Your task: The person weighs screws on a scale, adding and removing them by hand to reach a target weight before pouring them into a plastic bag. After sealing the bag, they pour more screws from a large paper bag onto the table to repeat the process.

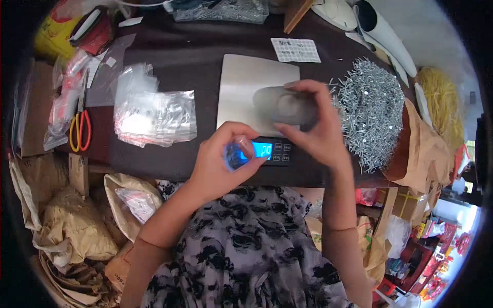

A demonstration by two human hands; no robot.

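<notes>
A digital scale [233, 90] with a flat metal plate and a lit blue display lies in front of me. My left hand [221, 159] is curled around a small clear plastic bag [235, 155] beside the display. Something dark shows inside that bag, too small to make out. Over the right side of the plate, my right hand [318, 120] grips a rounded grey metal cup [290, 108], blurred by motion. A large pile of small silver screws [372, 115] lies right of this hand. Left of the scale are stacked clear zip bags [154, 115].
Scissors [80, 131] with orange and yellow handles lie at the left. A white label sheet [295, 50] is behind the scale. Brown paper [418, 149] borders the screw pile. Paper sacks [77, 226] stand below the table's left edge. A bag of hardware [221, 11] lies at the back.
</notes>
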